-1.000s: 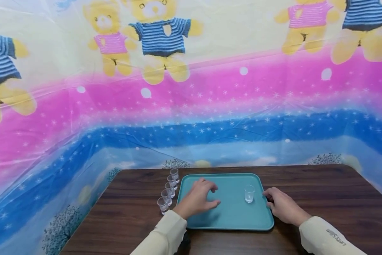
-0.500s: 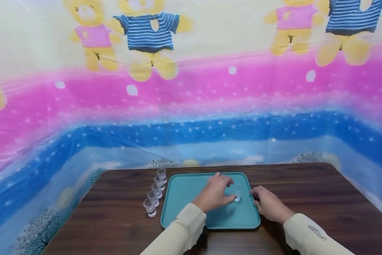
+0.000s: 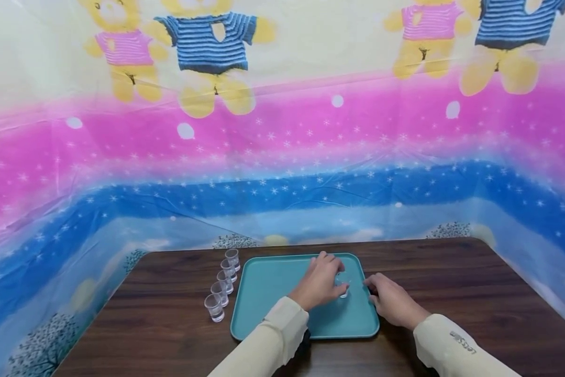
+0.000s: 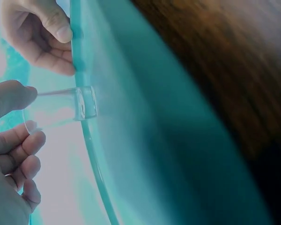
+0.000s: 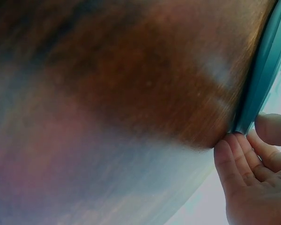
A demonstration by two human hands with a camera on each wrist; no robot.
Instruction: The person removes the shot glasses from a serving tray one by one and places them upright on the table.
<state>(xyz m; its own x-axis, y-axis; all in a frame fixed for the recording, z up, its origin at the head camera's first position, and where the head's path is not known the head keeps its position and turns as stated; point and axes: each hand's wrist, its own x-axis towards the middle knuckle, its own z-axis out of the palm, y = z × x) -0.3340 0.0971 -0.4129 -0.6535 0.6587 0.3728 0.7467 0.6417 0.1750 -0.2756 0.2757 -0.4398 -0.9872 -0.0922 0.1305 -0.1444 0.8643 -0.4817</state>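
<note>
On the right part of the teal tray [image 3: 273, 303] stands a small clear shot glass [image 4: 61, 110], upright with its base on the tray. My left hand [image 3: 317, 283] has thumb and fingertips at its rim, pinching it from both sides; in the head view this hand hides most of the glass. My right hand [image 3: 395, 299] holds the tray's right edge, thumb on one side and fingers on the other, as the right wrist view also shows at the tray rim [image 5: 262, 70].
Several matching shot glasses [image 3: 222, 283] stand in a row on the dark wooden table [image 3: 169, 303], just left of the tray. A printed cloth with bears [image 3: 282, 157] hangs behind the table and along its sides.
My left hand has moved right across the tray to the shot glass and its fingers have closed on the rim. The right hand stays at the tray edge; the head view has shifted slightly.
</note>
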